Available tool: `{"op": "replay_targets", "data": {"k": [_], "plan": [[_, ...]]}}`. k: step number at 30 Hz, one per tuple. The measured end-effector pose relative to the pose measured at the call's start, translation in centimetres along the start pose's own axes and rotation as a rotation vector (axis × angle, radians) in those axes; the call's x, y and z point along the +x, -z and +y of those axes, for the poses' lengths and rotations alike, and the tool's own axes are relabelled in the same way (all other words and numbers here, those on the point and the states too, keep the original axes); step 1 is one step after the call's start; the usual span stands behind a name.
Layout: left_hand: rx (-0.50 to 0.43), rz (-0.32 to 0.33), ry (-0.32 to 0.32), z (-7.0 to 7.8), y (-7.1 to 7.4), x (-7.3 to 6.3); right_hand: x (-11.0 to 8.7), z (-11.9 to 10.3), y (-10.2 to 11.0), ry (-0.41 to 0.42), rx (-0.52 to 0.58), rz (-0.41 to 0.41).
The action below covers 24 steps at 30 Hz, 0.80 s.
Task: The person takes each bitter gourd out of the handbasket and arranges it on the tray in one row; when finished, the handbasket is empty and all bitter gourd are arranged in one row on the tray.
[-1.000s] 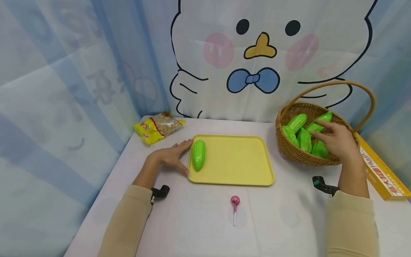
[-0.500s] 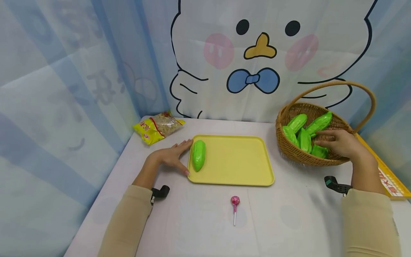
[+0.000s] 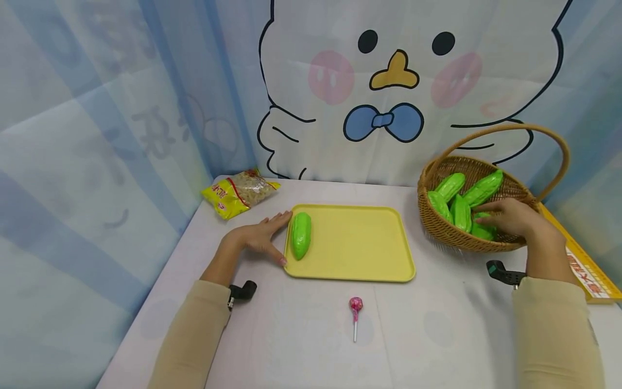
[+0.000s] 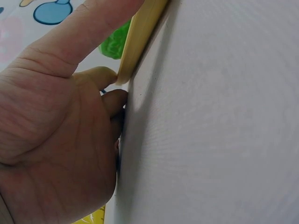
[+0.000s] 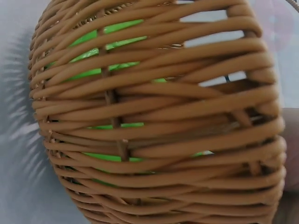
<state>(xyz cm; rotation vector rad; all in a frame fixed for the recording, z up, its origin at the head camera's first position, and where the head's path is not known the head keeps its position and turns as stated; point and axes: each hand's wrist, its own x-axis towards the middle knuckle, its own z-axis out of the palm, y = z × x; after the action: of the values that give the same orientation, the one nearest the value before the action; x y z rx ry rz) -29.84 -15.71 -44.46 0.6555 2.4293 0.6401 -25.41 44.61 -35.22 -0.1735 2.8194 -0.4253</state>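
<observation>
I see both arms stretched forward, well apart — the left hand spread, thumb away from fingers; the right hand pointing inward.

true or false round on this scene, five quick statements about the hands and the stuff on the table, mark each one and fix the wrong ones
1. One green vegetable lies at the left end of the yellow tray. True.
2. The lollipop lies on the tray. False: the lollipop lies on the table, on the person's side of the tray.
3. The left hand is at the tray's left edge, fingers spread. True.
4. The right hand is over the snack bag. False: the right hand is in the wicker basket, beside several green vegetables.
5. The snack bag lies to the left of the basket. True.
</observation>
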Motion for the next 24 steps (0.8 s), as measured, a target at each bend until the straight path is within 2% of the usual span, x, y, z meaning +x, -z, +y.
{"op": "replay_targets", "data": {"k": [10,24], "plan": [[0.009,-0.001,-0.001,-0.1,-0.07,0.13,0.73,0.43,-0.35,0.009,-0.006,-0.059],[-0.002,-0.003,-0.005,-0.17,-0.02,0.03,0.71,0.34,0.08,-0.022,0.008,-0.055]]}}
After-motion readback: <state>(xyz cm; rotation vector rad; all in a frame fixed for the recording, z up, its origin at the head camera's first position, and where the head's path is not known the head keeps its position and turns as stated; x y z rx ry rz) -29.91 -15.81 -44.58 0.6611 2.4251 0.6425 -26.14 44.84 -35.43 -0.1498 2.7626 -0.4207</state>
